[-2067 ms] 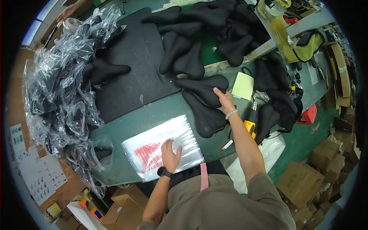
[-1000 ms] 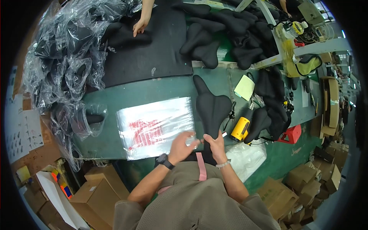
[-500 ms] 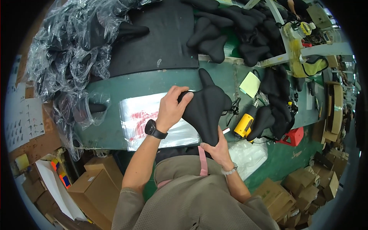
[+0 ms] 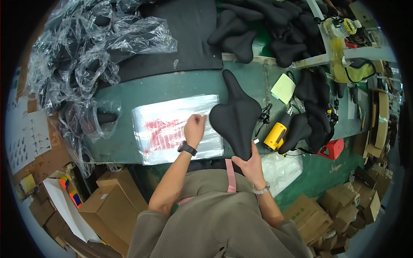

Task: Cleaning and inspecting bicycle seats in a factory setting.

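Black and padded, the saddle (image 4: 236, 122) is in front of the person's waist, at the near edge of the green tabletop (image 4: 122, 135), its broad end pointing away and its tapered nose toward the body. The right hand (image 4: 250, 167) is closed around that nose, the thumb lying across the near end and the fingers along its right side; the forearm comes up from the lower right, elbow bent, a beaded bracelet (image 4: 261, 188) at the wrist. Another narrow black nose (image 4: 231, 81) juts out past the broad end; whether it belongs to a second saddle underneath, I cannot tell. The left arm reaches forward, bent at the elbow, with a dark watch (image 4: 187, 148) on its wrist. The left hand (image 4: 195, 129) is narrow, its fingers curled in, over the clear plastic bags (image 4: 165, 135) just left of the saddle; whether it pinches or touches one cannot be made out.
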`<action>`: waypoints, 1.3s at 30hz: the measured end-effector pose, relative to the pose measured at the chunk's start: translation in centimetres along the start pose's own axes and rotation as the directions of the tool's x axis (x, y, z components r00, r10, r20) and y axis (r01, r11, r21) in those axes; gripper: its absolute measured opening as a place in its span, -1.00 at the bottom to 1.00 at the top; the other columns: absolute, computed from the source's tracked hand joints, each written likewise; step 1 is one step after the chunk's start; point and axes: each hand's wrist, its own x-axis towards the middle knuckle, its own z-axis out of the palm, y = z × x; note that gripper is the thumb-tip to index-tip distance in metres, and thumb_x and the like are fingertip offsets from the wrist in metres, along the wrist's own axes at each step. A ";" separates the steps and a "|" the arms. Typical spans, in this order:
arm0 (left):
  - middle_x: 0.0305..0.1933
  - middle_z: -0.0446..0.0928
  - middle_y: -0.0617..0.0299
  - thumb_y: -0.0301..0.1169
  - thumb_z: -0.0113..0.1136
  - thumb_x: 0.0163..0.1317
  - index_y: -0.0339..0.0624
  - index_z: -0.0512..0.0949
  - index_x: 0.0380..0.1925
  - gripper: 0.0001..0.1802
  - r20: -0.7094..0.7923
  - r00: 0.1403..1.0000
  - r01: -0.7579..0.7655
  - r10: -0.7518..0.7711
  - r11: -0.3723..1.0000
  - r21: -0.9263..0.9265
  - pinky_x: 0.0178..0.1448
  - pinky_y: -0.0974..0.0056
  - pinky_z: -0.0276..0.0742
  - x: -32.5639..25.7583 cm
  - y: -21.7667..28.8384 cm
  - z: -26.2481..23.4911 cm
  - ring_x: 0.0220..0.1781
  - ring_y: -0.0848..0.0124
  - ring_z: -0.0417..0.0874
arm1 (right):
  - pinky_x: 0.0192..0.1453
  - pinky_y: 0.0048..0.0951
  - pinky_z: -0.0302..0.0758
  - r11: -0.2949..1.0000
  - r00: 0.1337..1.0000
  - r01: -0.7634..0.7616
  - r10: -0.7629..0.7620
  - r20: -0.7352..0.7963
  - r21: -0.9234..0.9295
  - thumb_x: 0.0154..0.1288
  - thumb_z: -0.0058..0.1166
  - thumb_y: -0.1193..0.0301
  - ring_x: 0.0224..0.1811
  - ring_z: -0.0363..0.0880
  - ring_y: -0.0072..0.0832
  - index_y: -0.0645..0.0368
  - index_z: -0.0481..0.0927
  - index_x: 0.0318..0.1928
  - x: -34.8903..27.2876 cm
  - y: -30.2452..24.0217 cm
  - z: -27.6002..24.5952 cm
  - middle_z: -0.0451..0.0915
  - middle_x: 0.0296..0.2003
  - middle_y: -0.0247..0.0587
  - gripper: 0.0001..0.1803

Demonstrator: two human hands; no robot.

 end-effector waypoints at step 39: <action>0.26 0.53 0.04 0.17 0.17 0.30 -0.31 0.39 0.28 -0.18 0.444 0.894 0.370 0.053 0.469 -0.802 0.28 0.14 0.52 -6.0 9.5 -7.0 0.17 0.15 0.60 | 0.39 -0.01 0.28 0.977 0.165 -0.131 -0.145 -0.976 -0.167 -0.04 0.36 -0.07 0.34 0.28 0.07 0.38 0.41 0.26 22.8 -15.7 -44.7 0.41 0.20 0.27 -0.02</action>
